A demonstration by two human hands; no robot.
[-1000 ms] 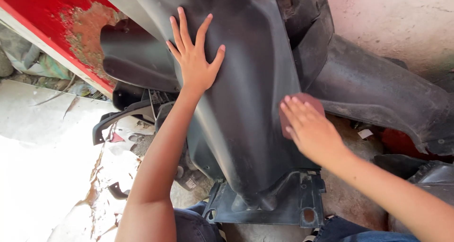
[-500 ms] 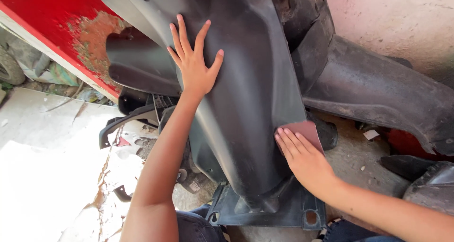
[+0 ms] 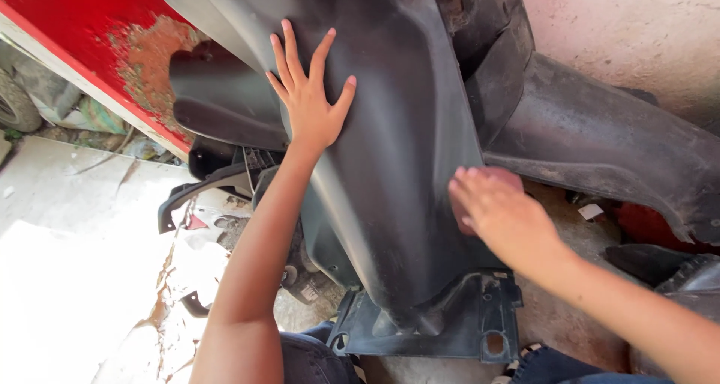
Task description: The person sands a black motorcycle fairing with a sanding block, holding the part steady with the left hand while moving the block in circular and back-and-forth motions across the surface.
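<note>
Left hand [image 3: 310,103] spread flat on dark plastic body panel [image 3: 405,151], grasping nothing, right hand [image 3: 499,213] pressing reddish sanding pad [image 3: 501,177] against panel edge, red wall [image 3: 82,31] behind.

We see a matt, dusty dark-grey plastic panel [image 3: 405,151], a red painted surface [image 3: 82,24] flaking to rough rust, and a coarse reddish abrasive pad [image 3: 499,181].

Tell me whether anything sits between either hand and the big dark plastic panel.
Left hand lies flat, bare on the dark plastic panel. Under the right hand a reddish-brown pad sits against the panel's edge.
</note>
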